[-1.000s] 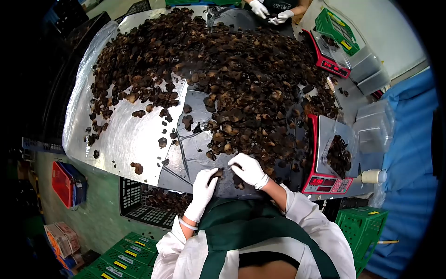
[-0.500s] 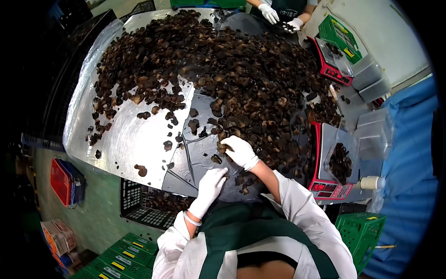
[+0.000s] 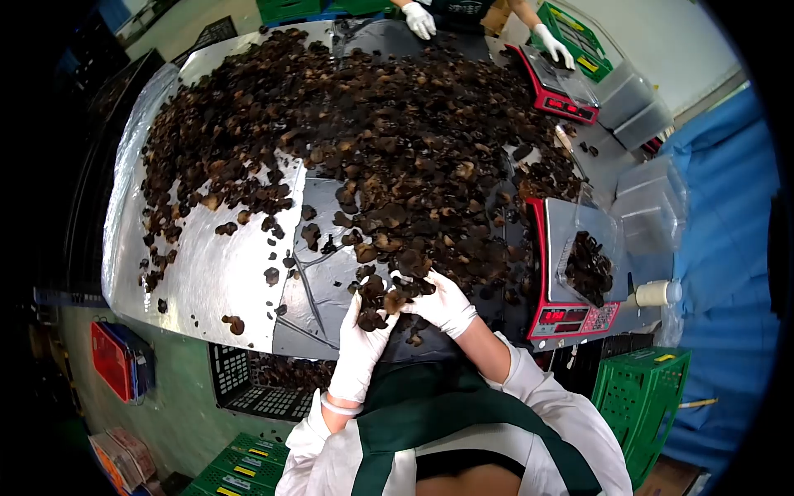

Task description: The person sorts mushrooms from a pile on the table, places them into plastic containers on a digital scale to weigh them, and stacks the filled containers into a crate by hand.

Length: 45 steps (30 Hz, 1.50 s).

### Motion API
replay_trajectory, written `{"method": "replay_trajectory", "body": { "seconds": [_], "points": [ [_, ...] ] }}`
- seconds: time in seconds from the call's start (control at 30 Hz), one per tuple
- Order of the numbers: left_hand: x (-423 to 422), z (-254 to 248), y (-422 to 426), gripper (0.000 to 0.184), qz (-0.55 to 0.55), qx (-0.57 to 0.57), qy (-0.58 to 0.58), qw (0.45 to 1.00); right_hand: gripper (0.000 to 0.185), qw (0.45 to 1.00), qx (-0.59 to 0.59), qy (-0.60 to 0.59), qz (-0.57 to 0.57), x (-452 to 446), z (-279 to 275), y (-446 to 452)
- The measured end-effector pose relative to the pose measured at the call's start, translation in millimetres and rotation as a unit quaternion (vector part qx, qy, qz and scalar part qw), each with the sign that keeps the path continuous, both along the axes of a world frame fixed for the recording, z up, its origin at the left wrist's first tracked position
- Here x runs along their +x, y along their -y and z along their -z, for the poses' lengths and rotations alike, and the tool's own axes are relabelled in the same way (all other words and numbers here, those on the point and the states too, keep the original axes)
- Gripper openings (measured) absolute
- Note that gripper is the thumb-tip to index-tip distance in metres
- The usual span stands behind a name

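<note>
Dark brown wood ear mushrooms lie in a broad heap over the metal table. My left hand, in a white glove, is closed around several mushroom pieces near the table's front edge. Close beside it on the right, my gloved right hand pinches more pieces at its fingertips. The two hands almost meet, and the dark pieces partly cover their fingers. To the right stands a red scale bearing a clear plastic tub with mushrooms in it.
Across the table, a co-worker's gloved hand reaches over a second red scale. Stacked clear tubs and a white roll sit at the right. A black crate is below the front edge; a green crate stands lower right.
My hands have come together, now with mushroom pieces in both; the left was bare of them before. The view has shifted slightly. The co-worker's hands have moved apart, one to the far scale.
</note>
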<state>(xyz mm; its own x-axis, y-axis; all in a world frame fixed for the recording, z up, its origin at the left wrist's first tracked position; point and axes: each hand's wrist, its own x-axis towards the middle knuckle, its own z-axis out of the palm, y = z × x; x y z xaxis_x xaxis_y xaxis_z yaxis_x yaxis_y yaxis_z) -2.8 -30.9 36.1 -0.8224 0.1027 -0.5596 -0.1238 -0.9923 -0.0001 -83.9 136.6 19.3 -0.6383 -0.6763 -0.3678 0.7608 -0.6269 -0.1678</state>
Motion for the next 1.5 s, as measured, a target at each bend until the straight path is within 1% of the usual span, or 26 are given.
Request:
{"method": "replay_trajectory", "body": {
  "seconds": [0.07, 0.17, 0.33, 0.43, 0.5, 0.57, 0.6, 0.63, 0.67, 0.7, 0.73, 0.83, 0.87, 0.9, 0.93, 0.97, 1.0, 1.03, 1.07, 1.1, 1.13, 1.23, 1.27, 1.37, 1.4, 1.5],
  "points": [
    [-4.2, -6.8, -14.2, 0.038, -0.003, 0.002, -0.031, 1.0, 0.042, 0.995, -0.094, 0.014, 0.015, 4.0, -0.2, -12.4],
    [-10.0, -14.0, -33.5, 0.041, -0.013, -0.006, -0.046, 0.999, 0.043, 0.997, -0.056, -0.03, 0.032, 5.4, -6.8, -34.9],
    [-26.0, -33.6, -76.0, 0.04, 0.017, 0.017, -0.047, 0.999, 0.043, 0.993, -0.075, -0.029, 0.087, 10.0, -25.8, -82.1],
    [-40.5, -48.3, -106.5, 0.038, 0.059, 0.052, -0.068, 0.995, 0.041, 0.988, -0.008, -0.047, 0.148, 10.0, -44.8, -123.7],
    [-51.9, -55.5, -128.1, 0.04, 0.091, 0.037, -0.089, 0.991, 0.041, 0.966, 0.098, -0.15, 0.186, 8.8, -74.8, -160.8],
    [-67.7, -60.4, -152.4, 0.041, 0.132, 0.006, -0.138, 0.982, 0.039, 0.923, 0.206, -0.226, 0.231, 5.0, -106.1, -203.9],
    [-77.9, -65.1, -164.0, 0.039, 0.161, -0.009, -0.155, 0.975, 0.039, 0.905, 0.221, -0.257, 0.255, 2.5, -118.9, -226.2],
    [-86.9, -73.3, -179.3, 0.038, 0.173, -0.067, -0.171, 0.968, 0.039, 0.871, 0.31, -0.265, 0.273, 1.9, -132.6, -245.0],
    [-95.6, -82.8, -193.4, 0.037, 0.181, -0.126, -0.187, 0.957, 0.038, 0.831, 0.394, -0.269, 0.286, 1.3, -142.4, -263.3],
    [-104.0, -91.5, -207.4, 0.037, 0.192, -0.155, -0.185, 0.951, 0.034, 0.732, 0.524, -0.342, 0.27, -4.3, -143.1, -282.7],
    [-111.4, -95.5, -222.6, 0.038, 0.194, -0.191, -0.22, 0.937, 0.03, 0.689, 0.576, -0.356, 0.258, -6.0, -145.2, -299.1],
    [-128.2, -108.7, -264.1, 0.036, 0.213, -0.343, -0.31, 0.861, 0.032, 0.557, 0.665, -0.443, 0.226, -8.9, -146.6, -325.4],
    [-134.1, -95.6, -275.9, 0.032, 0.221, -0.389, -0.312, 0.838, 0.032, 0.519, 0.679, -0.472, 0.217, -11.1, -141.4, -330.3],
    [-136.1, -95.3, -285.2, 0.03, 0.221, -0.492, -0.329, 0.775, 0.033, 0.514, 0.686, -0.473, 0.202, -9.4, -146.2, -329.2],
    [-137.0, -94.8, -294.8, 0.028, 0.218, -0.588, -0.342, 0.7, 0.035, 0.48, 0.686, -0.518, 0.177, -7.5, -147.8, -332.3],
    [-135.7, -90.2, -305.1, 0.025, 0.214, -0.627, -0.342, 0.666, 0.038, 0.482, 0.683, -0.524, 0.162, -5.2, -146.2, -333.3],
    [-133.7, -92.9, -312.5, 0.024, 0.19, -0.683, -0.377, 0.596, 0.042, 0.483, 0.68, -0.531, 0.147, -2.7, -144.1, -334.8],
    [-131.6, -91.1, -318.6, 0.025, 0.164, -0.713, -0.4, 0.552, 0.051, 0.462, 0.693, -0.538, 0.13, -0.7, -140.6, -338.7],
    [-129.2, -87.6, -322.8, 0.027, 0.138, -0.74, -0.42, 0.507, 0.051, 0.464, 0.693, -0.535, 0.133, 1.4, -138.9, -342.6],
    [-127.5, -83.2, -325.1, 0.027, 0.141, -0.742, -0.424, 0.5, 0.054, 0.443, 0.704, -0.539, 0.137, 3.5, -137.5, -346.8],
    [-127.2, -78.6, -326.6, 0.027, 0.143, -0.743, -0.425, 0.498, 0.057, 0.422, 0.713, -0.542, 0.14, 4.9, -137.0, -350.4],
    [-126.3, -82.9, -326.8, 0.023, 0.153, -0.679, -0.366, 0.618, 0.059, 0.462, 0.697, -0.514, 0.192, 13.6, -139.8, -363.7],
    [-132.0, -77.4, -324.6, 0.024, 0.125, -0.695, -0.364, 0.607, 0.059, 0.481, 0.691, -0.493, 0.219, 16.4, -139.2, -368.7],
    [-140.1, -90.0, -310.2, 0.03, 0.11, -0.628, -0.273, 0.72, 0.048, 0.503, 0.696, -0.427, 0.282, 19.7, -132.5, -381.0],
    [-140.6, -98.6, -303.6, 0.034, 0.093, -0.564, -0.24, 0.785, 0.045, 0.521, 0.685, -0.404, 0.311, 20.0, -127.8, -383.7],
    [-141.3, -90.3, -266.4, 0.035, 0.01, -0.574, -0.18, 0.799, 0.036, 0.562, 0.646, -0.36, 0.37, 22.9, -114.2, -394.4]
  ]
}}
